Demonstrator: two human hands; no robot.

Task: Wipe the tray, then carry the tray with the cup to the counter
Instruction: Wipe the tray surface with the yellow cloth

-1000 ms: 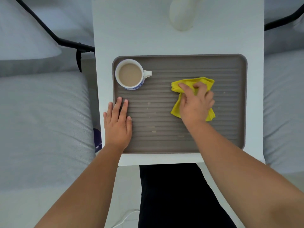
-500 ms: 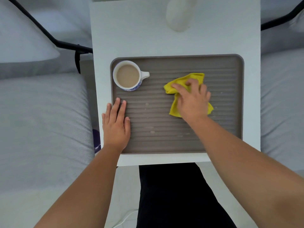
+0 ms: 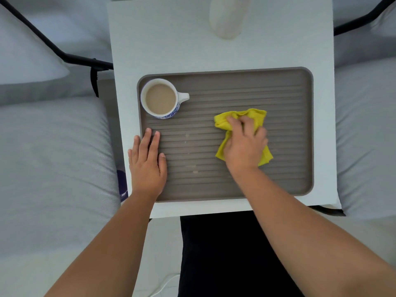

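Head view: the ribbed tray (image 3: 287, 86) is seen lying flat on the white table (image 3: 171, 39), and pale specks (image 3: 194, 169) are left near its middle, so wiping is judged unfinished and carrying not begun. The full cup (image 3: 160, 99) is stood in the tray's far-left corner. A yellow cloth (image 3: 255, 116) is pressed down under the curled fingers of the right hand (image 3: 244, 144). The left hand (image 3: 147, 159) is laid flat, fingers straight, across the tray's left rim.
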